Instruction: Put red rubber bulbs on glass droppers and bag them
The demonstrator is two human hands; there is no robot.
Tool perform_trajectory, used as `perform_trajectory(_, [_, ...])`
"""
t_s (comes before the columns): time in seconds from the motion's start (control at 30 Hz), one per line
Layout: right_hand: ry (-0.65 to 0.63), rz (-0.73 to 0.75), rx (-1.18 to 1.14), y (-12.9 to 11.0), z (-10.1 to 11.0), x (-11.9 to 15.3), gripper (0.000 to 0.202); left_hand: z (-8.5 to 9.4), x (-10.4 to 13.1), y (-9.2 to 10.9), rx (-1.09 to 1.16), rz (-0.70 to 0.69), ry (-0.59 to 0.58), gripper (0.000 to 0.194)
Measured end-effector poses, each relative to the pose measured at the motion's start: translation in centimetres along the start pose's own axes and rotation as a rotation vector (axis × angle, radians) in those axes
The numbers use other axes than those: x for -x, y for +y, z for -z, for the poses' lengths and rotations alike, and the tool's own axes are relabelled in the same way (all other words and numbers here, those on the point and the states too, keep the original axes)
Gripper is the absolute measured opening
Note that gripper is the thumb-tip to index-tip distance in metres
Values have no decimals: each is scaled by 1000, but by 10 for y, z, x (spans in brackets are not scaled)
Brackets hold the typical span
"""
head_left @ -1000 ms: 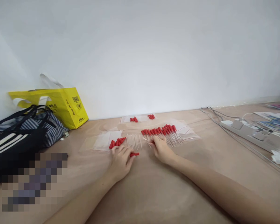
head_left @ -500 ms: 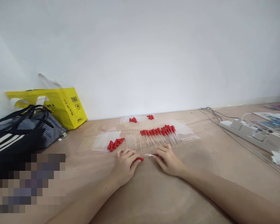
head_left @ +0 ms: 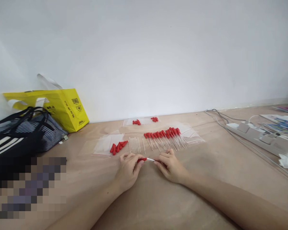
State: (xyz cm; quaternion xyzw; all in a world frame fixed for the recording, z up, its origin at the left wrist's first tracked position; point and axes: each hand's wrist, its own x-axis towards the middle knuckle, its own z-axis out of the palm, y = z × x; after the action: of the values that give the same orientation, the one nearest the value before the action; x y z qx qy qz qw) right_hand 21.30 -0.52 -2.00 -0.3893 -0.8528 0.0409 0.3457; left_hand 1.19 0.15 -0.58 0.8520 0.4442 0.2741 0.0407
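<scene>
My left hand [head_left: 129, 167] is closed round a red rubber dropper bulb [head_left: 142, 160], its open end pointing right. A clear glass dropper tube [head_left: 150, 159] is pinched in my right hand [head_left: 173, 167]. The tube's left end meets the mouth of the bulb; how far in it sits I cannot tell. Beyond my right hand lies a row of droppers [head_left: 163, 135] with red bulbs fitted on their tubes. Several loose red bulbs [head_left: 118, 147] lie beyond my left hand, with loose glass tubes [head_left: 134, 145] to their right.
Clear plastic bags [head_left: 103, 145] lie flat on the wooden table [head_left: 144, 204]. Farther back are more red bulbs [head_left: 136, 122] on plastic. A yellow bag [head_left: 72, 111] and a black bag [head_left: 12, 156] stand left. A power strip [head_left: 256, 137] with cables lies right.
My right hand has moved slightly left with the tube, and the bulb in my left hand has risen a little. The gap between tube and bulb has closed.
</scene>
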Motion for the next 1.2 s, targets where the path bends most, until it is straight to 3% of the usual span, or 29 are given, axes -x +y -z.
perform_trajectory(0.33, [-47,57,34,-1,-2,-2,21,-2,-1,-2,66,65,-6,19])
perform_trajectory(0.83, [6,149,134,-2,-3,-5,23,-1,2,3,-8,-112,43,18])
perform_trajectory(1.2, [49,208,114,0,-8,-7,23,2,2,7,6,-156,39,14])
